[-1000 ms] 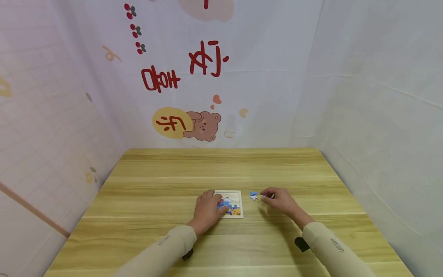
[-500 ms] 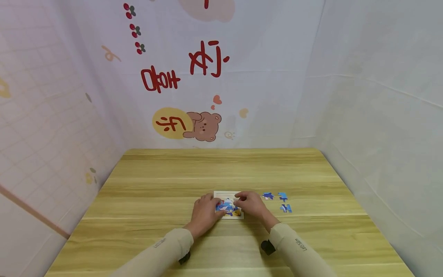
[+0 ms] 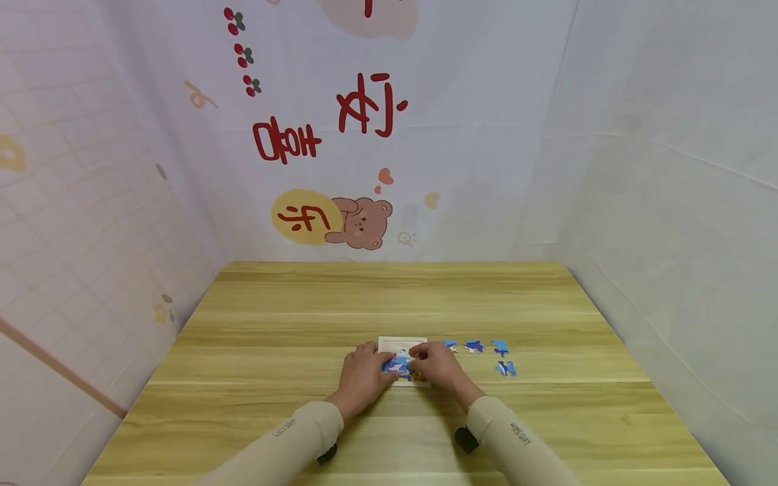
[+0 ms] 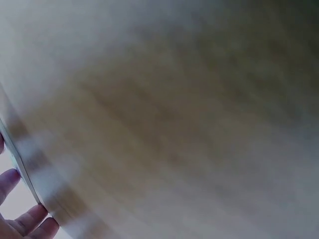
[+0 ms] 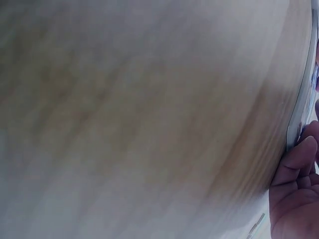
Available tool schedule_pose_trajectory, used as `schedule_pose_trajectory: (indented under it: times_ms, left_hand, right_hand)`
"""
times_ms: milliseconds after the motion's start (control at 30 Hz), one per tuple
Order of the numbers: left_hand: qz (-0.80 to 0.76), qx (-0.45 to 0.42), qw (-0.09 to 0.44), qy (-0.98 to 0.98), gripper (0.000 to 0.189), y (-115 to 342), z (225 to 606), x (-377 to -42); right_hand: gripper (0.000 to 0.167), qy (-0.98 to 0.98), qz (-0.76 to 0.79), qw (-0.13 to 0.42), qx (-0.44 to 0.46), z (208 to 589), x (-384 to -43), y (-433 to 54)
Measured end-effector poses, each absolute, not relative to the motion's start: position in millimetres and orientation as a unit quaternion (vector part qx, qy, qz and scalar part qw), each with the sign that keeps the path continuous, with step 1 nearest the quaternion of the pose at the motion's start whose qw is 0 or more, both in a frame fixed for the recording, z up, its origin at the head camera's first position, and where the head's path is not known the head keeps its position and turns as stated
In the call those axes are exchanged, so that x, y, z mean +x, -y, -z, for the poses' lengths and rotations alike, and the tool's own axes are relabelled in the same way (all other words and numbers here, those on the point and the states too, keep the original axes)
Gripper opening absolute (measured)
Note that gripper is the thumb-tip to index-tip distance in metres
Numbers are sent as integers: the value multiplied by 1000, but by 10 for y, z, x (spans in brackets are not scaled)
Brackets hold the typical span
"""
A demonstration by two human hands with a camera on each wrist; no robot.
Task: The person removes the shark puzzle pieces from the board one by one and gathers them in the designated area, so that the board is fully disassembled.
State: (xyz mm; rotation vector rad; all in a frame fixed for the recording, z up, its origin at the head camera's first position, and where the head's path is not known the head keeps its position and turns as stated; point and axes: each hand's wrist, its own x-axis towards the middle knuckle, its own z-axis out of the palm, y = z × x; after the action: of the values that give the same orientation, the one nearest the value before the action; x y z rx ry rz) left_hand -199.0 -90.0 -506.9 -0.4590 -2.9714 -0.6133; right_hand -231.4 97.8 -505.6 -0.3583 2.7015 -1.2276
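A small jigsaw puzzle tray (image 3: 404, 339) with a pale rim lies flat on the wooden table, partly filled with blue, white and yellow pieces. My left hand (image 3: 362, 374) holds the tray by its left side, the thumb reaching over the picture; in the left wrist view its fingertips (image 4: 35, 214) lie along the tray's edge. Over the tray's right half, my right hand (image 3: 440, 364) pinches a puzzle piece (image 3: 412, 362) between thumb and index finger, mostly hidden by the fingers. The right wrist view has its curled fingers (image 5: 299, 157) right at the tray's edge.
Several loose blue-and-white pieces lie right of the tray: one piece (image 3: 450, 345) beside my right hand, a dark blue piece (image 3: 474, 346), and two others farther right, an upper piece (image 3: 500, 347) and a lower piece (image 3: 505, 368). A white printed cloth (image 3: 474, 169) surrounds the table (image 3: 292, 304).
My right hand has gone left from the loose pieces to the tray, and in the last half second shifted only slightly over it. My left hand has stayed at the tray's left side.
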Motion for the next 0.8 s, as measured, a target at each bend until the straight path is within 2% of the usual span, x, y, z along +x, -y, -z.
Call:
schedule_pose_trajectory:
  times_ms: [600, 800]
  left_hand:
    - [184, -147, 27, 972, 42, 902, 5119, -2012]
    - [188, -149, 30, 970, 41, 902, 5120, -2012]
  right_hand:
    - [28, -861, 484, 122, -99, 5059, -2337, -1019]
    - [28, -862, 479, 102, -131, 5089, -2334, -1016]
